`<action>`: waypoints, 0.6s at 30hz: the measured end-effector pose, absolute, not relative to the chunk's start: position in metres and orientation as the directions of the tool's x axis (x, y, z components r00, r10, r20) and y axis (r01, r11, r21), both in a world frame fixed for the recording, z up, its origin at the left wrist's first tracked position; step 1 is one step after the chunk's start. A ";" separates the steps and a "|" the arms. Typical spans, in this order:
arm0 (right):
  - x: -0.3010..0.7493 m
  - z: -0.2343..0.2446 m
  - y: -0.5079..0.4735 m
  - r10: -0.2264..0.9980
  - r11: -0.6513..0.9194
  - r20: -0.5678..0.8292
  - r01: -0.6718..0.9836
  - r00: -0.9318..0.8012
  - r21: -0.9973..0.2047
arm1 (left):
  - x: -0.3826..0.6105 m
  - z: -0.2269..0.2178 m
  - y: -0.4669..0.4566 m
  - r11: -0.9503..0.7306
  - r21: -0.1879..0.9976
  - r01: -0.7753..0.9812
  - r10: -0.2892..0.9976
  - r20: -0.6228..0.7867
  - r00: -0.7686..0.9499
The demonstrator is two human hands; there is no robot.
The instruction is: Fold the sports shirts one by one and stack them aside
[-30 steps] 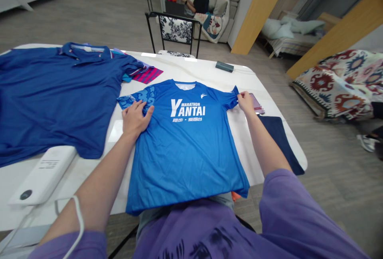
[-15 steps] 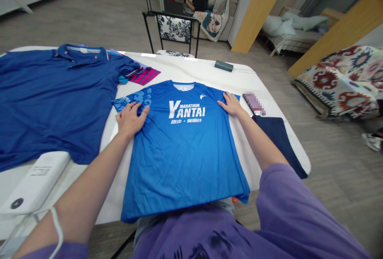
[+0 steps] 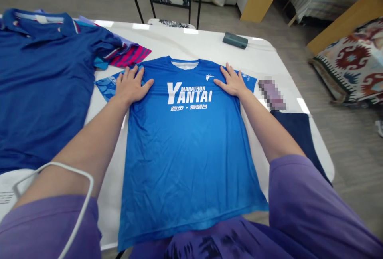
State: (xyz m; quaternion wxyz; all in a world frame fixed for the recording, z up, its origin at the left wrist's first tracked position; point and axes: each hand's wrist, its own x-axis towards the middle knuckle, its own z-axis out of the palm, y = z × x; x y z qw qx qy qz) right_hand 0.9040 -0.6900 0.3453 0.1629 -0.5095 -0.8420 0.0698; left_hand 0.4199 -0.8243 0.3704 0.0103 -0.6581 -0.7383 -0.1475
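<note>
A blue T-shirt [image 3: 188,143] with white lettering is spread front side up on the white table [image 3: 107,207], its hem at the near edge by my body. My left hand [image 3: 133,85] lies flat with fingers spread on the shirt's left shoulder, partly covering the patterned sleeve. On the opposite shoulder, beside the small white logo, rests my right hand [image 3: 231,81], also flat and spread. Neither hand grips the fabric.
A dark blue polo shirt [image 3: 44,79] covers the table's left side, with a pink striped cloth [image 3: 131,56] under its sleeve. To the right are a dark box-shaped item [image 3: 235,40], a blurred-out phone-like object [image 3: 272,94] and a navy cloth [image 3: 295,131]. A white cable [image 3: 86,199] crosses my left arm.
Both hands have slid up to the shoulders, the right one slightly inward from the sleeve. My view has tilted down and closer, so the seated person has left the picture.
</note>
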 end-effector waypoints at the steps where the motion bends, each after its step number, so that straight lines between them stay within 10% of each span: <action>1: 0.905 0.346 -0.684 0.876 0.479 0.215 0.832 -0.432 -0.279 | 0.417 0.370 -0.818 0.073 0.221 0.972 0.968 0.219 -0.123; 10: 0.890 0.386 -0.749 0.819 0.516 0.396 0.836 -0.416 -0.188 | 0.447 0.399 -0.836 -0.114 0.276 0.955 0.842 0.536 -0.055; 18: 0.956 0.336 -1.011 0.745 0.657 0.356 0.713 -0.563 -0.245 | 0.544 0.350 -1.063 -0.209 0.272 0.939 0.930 0.353 0.105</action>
